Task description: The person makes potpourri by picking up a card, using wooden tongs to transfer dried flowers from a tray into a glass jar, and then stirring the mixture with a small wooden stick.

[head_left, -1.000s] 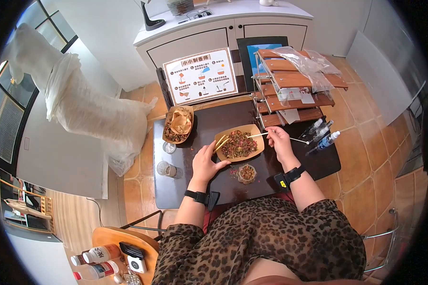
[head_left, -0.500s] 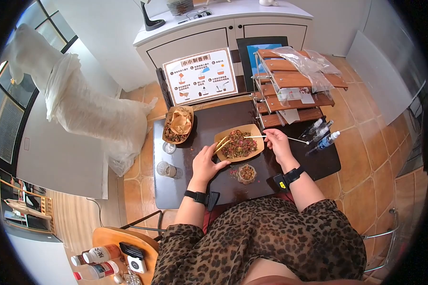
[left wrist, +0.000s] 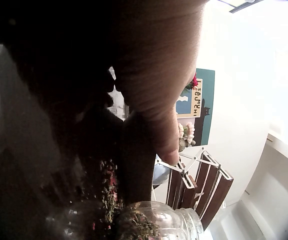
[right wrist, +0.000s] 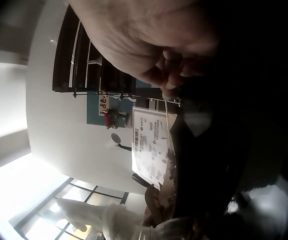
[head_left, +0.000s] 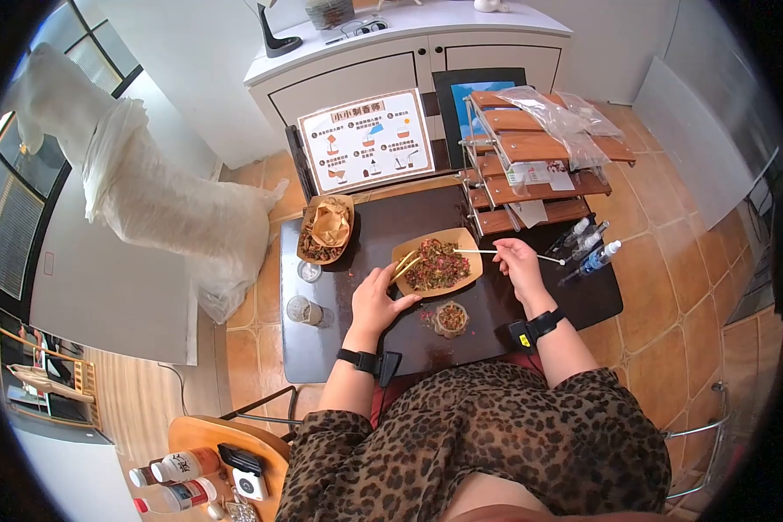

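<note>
A tan paper tray (head_left: 468, 277) holds a mound of dried herbs and pink petals (head_left: 439, 265). My left hand (head_left: 376, 300) holds the tray's left end, its thumb stretched along the near side. Two slender yellowish strips (head_left: 406, 263) lie between its fingertips and the mound. On the tray's right side, my right hand (head_left: 520, 270) pinches a thin white rod (head_left: 485, 251); one end reaches over the herbs and the other, with a small round knob, points right. A glass jar (head_left: 451, 318) part filled with herbs stands just in front of the tray.
At the dark table's (head_left: 383, 217) left are another paper tray (head_left: 303, 239) with crumpled brown paper, a small clear cup (head_left: 309, 271) and a glass jar (head_left: 304, 311). Small bottles (head_left: 602, 254) stand at the right, below a wooden folding rack (head_left: 544, 143). An instruction board (head_left: 365, 139) stands behind.
My right hand has shifted a little to the right, drawing the white rod slightly with it. My left hand and the tray stay in place.
</note>
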A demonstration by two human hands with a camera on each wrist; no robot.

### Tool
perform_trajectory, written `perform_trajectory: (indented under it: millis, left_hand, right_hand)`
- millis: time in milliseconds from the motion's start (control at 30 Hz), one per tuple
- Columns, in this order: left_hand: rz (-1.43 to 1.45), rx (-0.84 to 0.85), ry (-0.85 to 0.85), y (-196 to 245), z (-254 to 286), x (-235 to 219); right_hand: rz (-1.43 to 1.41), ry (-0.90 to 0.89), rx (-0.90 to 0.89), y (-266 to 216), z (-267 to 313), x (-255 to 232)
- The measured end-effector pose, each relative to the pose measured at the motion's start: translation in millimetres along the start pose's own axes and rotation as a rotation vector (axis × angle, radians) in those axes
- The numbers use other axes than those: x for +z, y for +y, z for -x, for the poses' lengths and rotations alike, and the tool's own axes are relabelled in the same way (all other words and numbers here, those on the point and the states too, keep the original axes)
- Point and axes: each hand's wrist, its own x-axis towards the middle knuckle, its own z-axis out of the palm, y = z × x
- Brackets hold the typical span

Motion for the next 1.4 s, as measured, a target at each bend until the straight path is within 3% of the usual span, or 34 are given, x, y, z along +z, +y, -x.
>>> perform_trajectory:
  millis: [167, 400, 800, 1000, 1200, 1400]
  left_hand:
    - [0.013, -0.005, -0.002, 1, 0, -1]
    - [0.009, -0.009, -0.025, 3, -1, -3]
    - [0.001, 0.0, -0.022, 1, 0, -2]
    - [0.007, -0.015, -0.018, 2, 0, -3]
    - [0.014, -0.025, -0.039, 2, 1, -3]
    - [-0.011, -0.019, -0.03, 2, 1, -3]
  right_hand:
    - [0.013, -0.017, -0.016, -21, 12, -6]
    - [0.059, -0.19, 0.017, -49, 39, -13]
    - [0.235, -0.458, 0.062, -61, 60, -12]
    - [0.205, -0.487, 0.035, -63, 60, -11]
    - [0.064, -0.448, -0.035, -59, 59, -9]
    - [-0.053, -0.164, -0.106, -49, 50, -11]
